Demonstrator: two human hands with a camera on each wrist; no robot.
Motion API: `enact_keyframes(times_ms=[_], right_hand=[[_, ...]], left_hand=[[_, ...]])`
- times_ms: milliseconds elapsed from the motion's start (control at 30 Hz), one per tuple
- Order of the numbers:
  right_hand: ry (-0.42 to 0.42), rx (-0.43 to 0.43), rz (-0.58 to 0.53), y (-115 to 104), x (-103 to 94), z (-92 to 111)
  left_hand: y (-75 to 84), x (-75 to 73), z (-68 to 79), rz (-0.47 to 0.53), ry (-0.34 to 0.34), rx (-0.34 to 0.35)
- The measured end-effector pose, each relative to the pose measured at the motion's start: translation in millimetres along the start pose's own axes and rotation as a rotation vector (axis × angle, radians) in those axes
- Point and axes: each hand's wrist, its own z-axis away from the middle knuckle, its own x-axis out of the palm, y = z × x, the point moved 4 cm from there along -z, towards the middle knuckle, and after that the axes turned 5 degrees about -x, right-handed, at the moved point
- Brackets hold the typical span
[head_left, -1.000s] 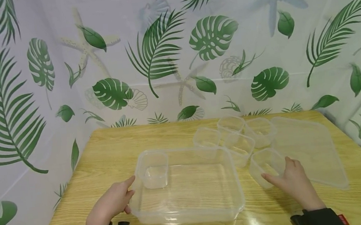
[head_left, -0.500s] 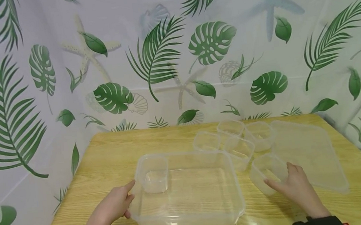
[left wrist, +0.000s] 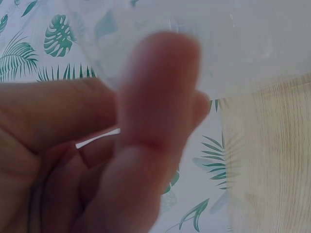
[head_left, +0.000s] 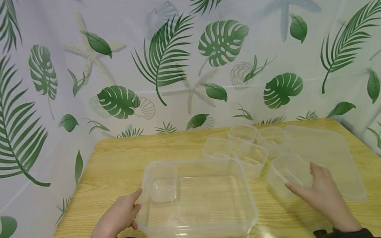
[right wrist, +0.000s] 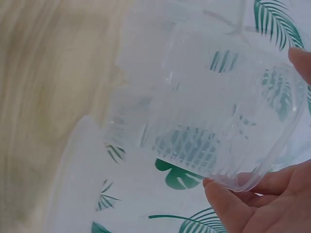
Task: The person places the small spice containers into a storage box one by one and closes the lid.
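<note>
A large clear plastic box [head_left: 202, 232] stands on the table, with one small clear container [head_left: 164, 191] inside its far left corner. My left hand [head_left: 120, 215] is at the box's left wall, index finger and thumb against it. In the left wrist view the blurred thumb [left wrist: 155, 92] covers the contact with the box wall [left wrist: 252, 48]. My right hand [head_left: 323, 190] holds another small clear container [head_left: 285, 175], thumb at its near rim and fingers at its right side. The right wrist view shows this container [right wrist: 194, 107] with fingers at its rim.
Several small clear containers [head_left: 252, 157] cluster behind and to the right of the large box. A flat translucent lid [head_left: 333, 154] lies on the wooden table [head_left: 118, 157] at the right. A leaf-patterned sheet [head_left: 170, 59] hangs behind and at the sides.
My right hand has moved a little to the right with the small container, which now tilts more. The left hand and large box stay in place.
</note>
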Motion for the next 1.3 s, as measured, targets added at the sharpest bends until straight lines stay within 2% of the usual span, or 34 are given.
enact_keyframes(times_ms=[133, 367, 667, 833, 1033, 1133, 1300], right_hand=[[0.051, -0.032, -0.004, -11, -6.9, 4], [0.175, -0.142, -0.006, -33, -16.3, 11], [0.243, -0.271, -0.043, -68, -24.2, 14], [0.238, -0.343, -0.057, -86, -19.3, 12], [0.223, -0.484, -0.056, -105, -7.2, 6], [0.166, -0.524, -0.038, -113, 0.6, 5], [0.052, -0.530, -0.020, -121, 14.1, 4]], left_hand=[[0.2, -0.4, -0.1, 0.001, 0.001, 0.005], [-0.5, 0.9, -1.0, 0.000, 0.003, 0.009], [0.4, 0.5, -0.2, -0.012, 0.007, 0.024], [0.0, 0.8, -0.7, -0.015, 0.011, 0.019], [0.8, 0.7, 0.9, 0.002, -0.002, 0.004], [0.8, 0.7, 1.2, 0.010, -0.012, -0.006], [-0.8, 0.3, 0.2, 0.010, -0.010, -0.004]])
